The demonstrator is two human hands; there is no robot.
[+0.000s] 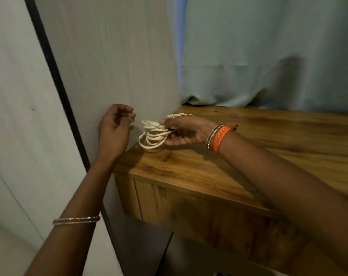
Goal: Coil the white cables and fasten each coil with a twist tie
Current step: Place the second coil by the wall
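Note:
A white cable (152, 136) is wound into a coil of several loops just above the left end of the wooden table (189, 170). My right hand (186, 131) grips the coil on its right side, fingers curled round the loops. My left hand (114, 129) hovers just left of the coil with fingers loosely curled, not touching it; I cannot tell if it holds anything small. More white cable (175, 115) lies on the table behind my right hand, partly hidden. No twist tie is clearly visible.
A grey wall panel (109, 66) with a black edge strip (55, 80) stands close on the left. A pale blue curtain (268, 52) hangs behind the table. A drawer front (199, 212) sits below the tabletop.

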